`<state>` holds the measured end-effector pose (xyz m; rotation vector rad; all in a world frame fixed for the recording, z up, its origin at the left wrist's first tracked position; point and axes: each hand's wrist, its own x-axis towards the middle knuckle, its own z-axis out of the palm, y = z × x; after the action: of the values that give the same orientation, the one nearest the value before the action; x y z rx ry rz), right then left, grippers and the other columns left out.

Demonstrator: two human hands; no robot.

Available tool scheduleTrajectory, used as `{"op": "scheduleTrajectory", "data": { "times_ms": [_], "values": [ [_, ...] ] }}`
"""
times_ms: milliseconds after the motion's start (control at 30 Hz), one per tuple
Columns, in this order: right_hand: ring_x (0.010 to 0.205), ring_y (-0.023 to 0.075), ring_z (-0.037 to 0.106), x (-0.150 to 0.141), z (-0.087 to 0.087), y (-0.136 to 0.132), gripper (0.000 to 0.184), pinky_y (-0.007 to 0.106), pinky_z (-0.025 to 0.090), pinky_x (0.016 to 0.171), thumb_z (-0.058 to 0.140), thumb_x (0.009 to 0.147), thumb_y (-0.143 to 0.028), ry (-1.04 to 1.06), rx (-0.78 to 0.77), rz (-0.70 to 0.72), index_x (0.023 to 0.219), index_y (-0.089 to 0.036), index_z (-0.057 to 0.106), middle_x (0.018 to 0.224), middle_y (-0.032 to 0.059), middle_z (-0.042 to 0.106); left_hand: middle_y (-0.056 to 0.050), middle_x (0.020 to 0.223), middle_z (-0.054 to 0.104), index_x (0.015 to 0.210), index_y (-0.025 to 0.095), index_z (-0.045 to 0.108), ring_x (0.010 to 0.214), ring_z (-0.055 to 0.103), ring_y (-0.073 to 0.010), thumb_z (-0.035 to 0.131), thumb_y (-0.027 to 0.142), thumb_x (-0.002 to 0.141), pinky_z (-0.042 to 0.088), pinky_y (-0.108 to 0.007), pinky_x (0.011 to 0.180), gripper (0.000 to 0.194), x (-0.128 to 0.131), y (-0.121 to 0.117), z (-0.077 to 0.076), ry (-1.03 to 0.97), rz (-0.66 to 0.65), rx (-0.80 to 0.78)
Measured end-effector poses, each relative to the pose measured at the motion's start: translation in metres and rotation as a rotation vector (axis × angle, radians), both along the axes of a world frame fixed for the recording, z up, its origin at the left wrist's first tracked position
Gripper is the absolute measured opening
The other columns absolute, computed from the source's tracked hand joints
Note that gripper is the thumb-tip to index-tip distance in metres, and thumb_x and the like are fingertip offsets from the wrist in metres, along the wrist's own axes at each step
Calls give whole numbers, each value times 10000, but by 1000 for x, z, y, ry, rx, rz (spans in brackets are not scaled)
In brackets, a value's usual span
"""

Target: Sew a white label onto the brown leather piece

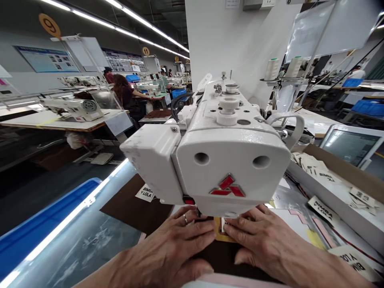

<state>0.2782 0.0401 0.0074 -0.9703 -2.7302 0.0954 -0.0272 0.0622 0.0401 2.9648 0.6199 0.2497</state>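
A white sewing machine head [234, 140] with a red three-diamond badge stands right in front of me and hides its needle area. My left hand [183, 240], with a ring on one finger, lies flat on dark brown fabric [223, 256], fingers stretched out under the machine. From the other side my right hand [267, 238] presses on the same fabric, fingers extended and thumb apart. Between the fingertips of both hands shows a yellow plate [224, 237] around the sewing spot. Left of the machine, a printed white label [145, 193] rests on a brown piece [127, 206].
At right, an open box [354, 216] holds many printed labels; another label [324, 210] lies beside it. A framed screen [351, 144] stands behind. Thread cones [271, 69] are on a stand. A blue bin [45, 232] sits lower left. A person [124, 94] works farther back.
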Motion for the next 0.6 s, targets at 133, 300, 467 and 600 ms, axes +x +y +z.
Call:
{"op": "scheduleTrajectory", "data": {
  "times_ms": [133, 300, 467, 600],
  "values": [
    [1086, 282, 638, -1, 1, 0, 553, 461, 470, 957, 460, 1084, -645, 10, -36, 1, 1431, -256, 646, 1365, 26, 722, -43, 1547, 569, 1490, 187, 560, 1420, 539, -292, 685, 548, 1045, 342, -391, 1264, 587, 14, -1, 2, 24, -29, -54],
    [1084, 272, 641, 0, 9, 0, 558, 440, 493, 950, 476, 1087, -628, 16, -92, -11, 1473, -255, 628, 1382, 50, 715, 11, 1592, 521, 1540, 238, 505, 1441, 506, -314, 796, 478, 979, 380, -388, 1214, 675, 23, 2, 1, 88, 3, -79],
    [1108, 270, 634, 2, 6, 1, 515, 452, 475, 977, 460, 1102, -610, 29, -106, -19, 1450, -280, 649, 1411, 16, 700, 34, 1550, 567, 1495, 254, 546, 1411, 540, -291, 715, 493, 1040, 331, -372, 1239, 541, 25, 2, 2, 92, 10, -90],
    [1125, 264, 635, 2, -1, 0, 491, 462, 453, 994, 460, 1112, -591, 21, -48, -17, 1457, -284, 625, 1415, 2, 698, -5, 1625, 475, 1579, 219, 453, 1472, 481, -270, 718, 467, 1041, 230, -374, 1311, 649, 14, 1, -3, 91, -32, -63]
  ]
}}
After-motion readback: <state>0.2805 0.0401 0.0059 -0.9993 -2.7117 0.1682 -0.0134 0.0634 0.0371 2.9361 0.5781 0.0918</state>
